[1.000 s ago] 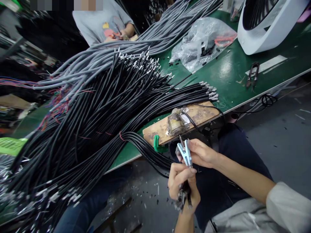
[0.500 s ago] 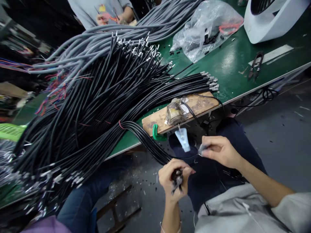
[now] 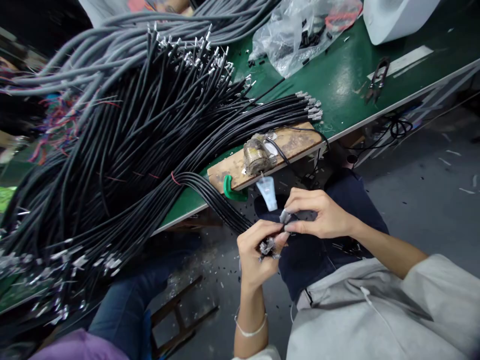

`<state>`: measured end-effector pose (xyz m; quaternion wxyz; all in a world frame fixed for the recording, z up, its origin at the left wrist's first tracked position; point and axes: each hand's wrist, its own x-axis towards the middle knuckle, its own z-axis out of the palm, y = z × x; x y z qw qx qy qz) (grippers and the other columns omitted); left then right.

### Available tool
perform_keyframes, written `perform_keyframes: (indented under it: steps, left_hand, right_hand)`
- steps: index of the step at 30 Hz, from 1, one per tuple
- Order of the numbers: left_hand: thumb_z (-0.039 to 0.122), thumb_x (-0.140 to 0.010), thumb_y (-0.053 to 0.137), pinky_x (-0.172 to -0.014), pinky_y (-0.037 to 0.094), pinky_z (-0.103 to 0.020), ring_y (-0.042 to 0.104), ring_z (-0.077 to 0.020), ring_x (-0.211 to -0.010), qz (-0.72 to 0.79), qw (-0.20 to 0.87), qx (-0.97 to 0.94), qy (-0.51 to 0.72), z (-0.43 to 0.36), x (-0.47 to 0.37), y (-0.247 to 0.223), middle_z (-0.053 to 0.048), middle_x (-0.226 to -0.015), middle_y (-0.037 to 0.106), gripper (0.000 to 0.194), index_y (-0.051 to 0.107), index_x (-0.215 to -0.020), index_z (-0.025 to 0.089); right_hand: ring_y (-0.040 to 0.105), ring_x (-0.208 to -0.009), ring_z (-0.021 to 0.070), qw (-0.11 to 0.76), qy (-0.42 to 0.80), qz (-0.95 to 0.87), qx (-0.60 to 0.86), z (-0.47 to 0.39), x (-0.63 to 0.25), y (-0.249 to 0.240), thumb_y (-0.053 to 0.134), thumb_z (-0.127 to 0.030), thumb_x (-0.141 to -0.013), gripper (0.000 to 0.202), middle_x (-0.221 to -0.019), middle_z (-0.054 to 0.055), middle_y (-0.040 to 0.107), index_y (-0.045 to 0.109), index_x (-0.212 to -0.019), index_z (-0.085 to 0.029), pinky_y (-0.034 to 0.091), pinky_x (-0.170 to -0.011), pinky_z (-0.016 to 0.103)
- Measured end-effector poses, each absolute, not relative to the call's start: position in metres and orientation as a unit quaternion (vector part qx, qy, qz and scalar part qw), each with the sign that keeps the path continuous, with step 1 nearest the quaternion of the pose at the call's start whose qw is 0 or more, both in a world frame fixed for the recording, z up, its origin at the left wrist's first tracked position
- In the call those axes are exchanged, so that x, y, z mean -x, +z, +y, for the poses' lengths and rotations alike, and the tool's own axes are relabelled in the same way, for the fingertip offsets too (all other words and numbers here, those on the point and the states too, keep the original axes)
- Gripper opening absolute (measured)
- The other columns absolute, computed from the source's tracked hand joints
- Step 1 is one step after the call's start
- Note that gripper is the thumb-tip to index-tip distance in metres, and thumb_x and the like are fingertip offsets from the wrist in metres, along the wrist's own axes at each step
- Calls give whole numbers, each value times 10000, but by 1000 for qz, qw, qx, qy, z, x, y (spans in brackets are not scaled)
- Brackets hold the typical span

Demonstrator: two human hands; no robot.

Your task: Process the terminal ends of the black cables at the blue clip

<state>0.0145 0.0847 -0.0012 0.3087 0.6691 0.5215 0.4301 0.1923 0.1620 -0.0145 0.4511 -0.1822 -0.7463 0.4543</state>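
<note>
My left hand (image 3: pixel 259 250) is wrapped round a bundle of black cables (image 3: pixel 221 202), whose grey stripped ends (image 3: pixel 267 246) poke out of the fist. The bundle runs back over the table edge to a red tie (image 3: pixel 174 178). Beside it, my right hand (image 3: pixel 313 215) pinches the silvery end of a cable (image 3: pixel 285 216) between thumb and fingers, close to my left fingertips. Just above the hands, a small motor (image 3: pixel 258 155) wrapped in tape sits on a wooden board (image 3: pixel 300 142), and a pale blue tapered piece (image 3: pixel 267 192) sticks out from its shaft.
A green clamp (image 3: pixel 233 189) grips the board at the table edge. Large heaps of black cables (image 3: pixel 150 130) and grey cables (image 3: pixel 123 30) cover the left. A plastic bag (image 3: pixel 285 40) with black bits, snips (image 3: pixel 378 80) and a white housing (image 3: pixel 393 20) lie rightward. A neighbour's leg (image 3: pixel 123 310) is at lower left.
My right hand has moved left to meet my left hand, bringing the cable end with it. The left hand still holds the bundle. The whole view has shifted slightly.
</note>
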Motion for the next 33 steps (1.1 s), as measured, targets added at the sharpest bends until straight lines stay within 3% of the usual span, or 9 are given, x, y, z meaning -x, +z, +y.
perform_keyframes:
  steps: [7,10,14,17,27,31,33]
  left_hand:
    - [95,-765,676,-545,438,-209,574,-109,-586,566,217,-660,444,80,-26,-7,4,-705,606,121,658,-852,176]
    - [117,-782,662,-514,407,-198,531,-93,-540,597,191,-633,454,79,-31,-10,29,-667,545,93,632,-842,181]
    - [153,-822,629,-514,397,-205,522,-96,-548,601,210,-605,478,78,-35,-15,26,-680,519,37,608,-820,183]
    - [162,-842,611,-531,401,-216,536,-105,-563,597,230,-596,486,78,-35,-18,20,-676,527,34,617,-816,184]
    - [201,-880,571,-519,405,-225,555,-116,-543,582,267,-619,455,79,-29,-8,1,-619,581,166,666,-749,166]
    - [249,-915,518,-480,359,-220,517,-110,-522,598,305,-600,435,76,-28,-8,0,-588,546,299,625,-650,162]
    - [271,-928,497,-466,328,-214,489,-101,-512,601,335,-591,421,75,-26,-7,6,-570,519,341,581,-617,161]
  right_hand:
    - [441,-627,146,534,439,-666,280,142,-176,-18,649,-179,-834,208,-621,2,512,601,-633,-159,382,-646,310]
    - [443,-631,142,582,559,-504,307,131,-161,-26,701,-233,-797,198,-634,-6,498,628,-624,-170,365,-620,294]
    - [477,-638,118,505,806,-191,244,119,-145,-34,788,-340,-699,189,-677,-7,536,704,-688,-171,388,-625,259]
    - [470,-617,96,450,862,-92,215,118,-145,-34,830,-321,-637,210,-655,-7,565,721,-693,-150,400,-627,232]
    - [515,-635,113,496,729,-416,224,130,-170,-27,651,-322,-849,208,-688,0,536,691,-775,-132,457,-604,241]
    - [554,-709,125,487,724,-447,196,130,-171,-31,657,-336,-844,245,-806,27,583,666,-994,-143,473,-644,251]
    - [564,-751,135,490,686,-503,193,133,-172,-32,662,-274,-842,206,-862,47,594,669,-1002,-144,469,-667,258]
